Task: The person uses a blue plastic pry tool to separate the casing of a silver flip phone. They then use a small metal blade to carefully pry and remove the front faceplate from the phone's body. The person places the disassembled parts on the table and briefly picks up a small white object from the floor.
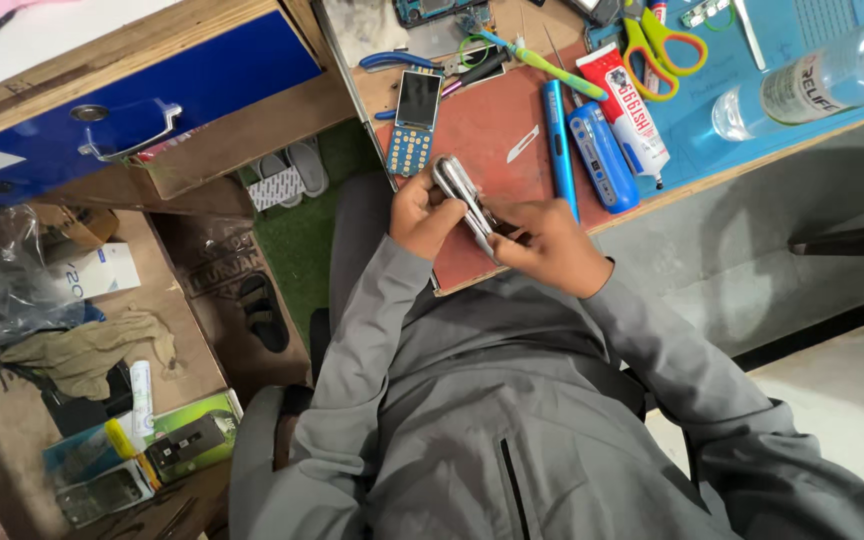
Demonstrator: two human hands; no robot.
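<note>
Both hands grip one silver phone (464, 200) over the bench's near edge: left hand (422, 215) clasps its upper end, right hand (549, 245) pinches its lower end. Just beyond lie a keypad phone (415, 122), a scalpel blade (523, 144) and a blue screwdriver (558, 145).

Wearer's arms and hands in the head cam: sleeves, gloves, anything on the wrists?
Both arms are in long grey jacket sleeves reaching the wrists, loosely creased, matching the zip-front grey jacket. The left hand and right hand are bare: no gloves. No rings, watch or markings can be made out.
</note>
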